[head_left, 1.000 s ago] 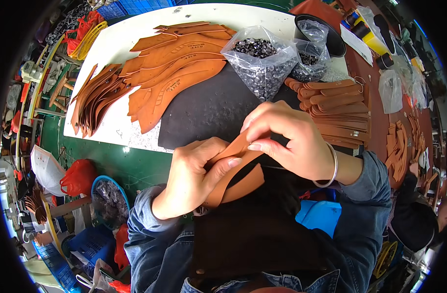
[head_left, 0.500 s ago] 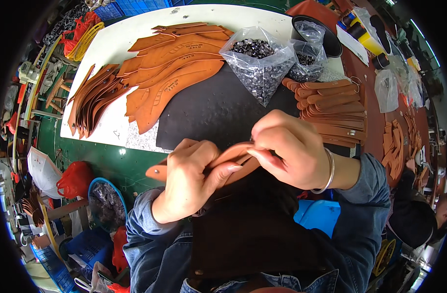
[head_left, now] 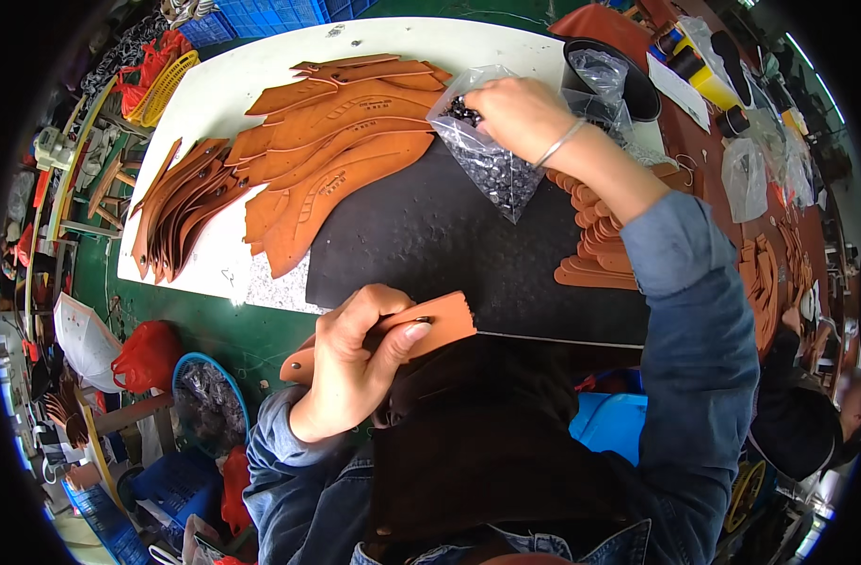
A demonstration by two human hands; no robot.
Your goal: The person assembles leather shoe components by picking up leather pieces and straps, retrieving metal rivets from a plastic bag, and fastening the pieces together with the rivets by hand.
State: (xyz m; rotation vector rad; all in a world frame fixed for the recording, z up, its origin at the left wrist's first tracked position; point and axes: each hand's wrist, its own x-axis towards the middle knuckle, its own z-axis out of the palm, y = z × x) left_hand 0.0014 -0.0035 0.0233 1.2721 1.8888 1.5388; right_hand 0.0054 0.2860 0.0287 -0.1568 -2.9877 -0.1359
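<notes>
Just off the near edge of the black mat (head_left: pixel 407 250), seen from the head camera, the left hand (head_left: pixel 350 363) pinches a leather strap (head_left: pixel 446 323) between thumb and curled fingers. The strap is smooth and orange-tan; its right end is cut nearly square, with a dark, slightly ragged edge, and a small dark spot shows beside the thumb. The leather left of the hand is rounded and bears a small stud (head_left: pixel 296 365). At the mat's far edge, the right hand (head_left: pixel 520 111) dips into a clear bag (head_left: pixel 506 179) of small dark pieces; its fingertips are hidden, so I cannot tell whether they grip anything.
</notes>
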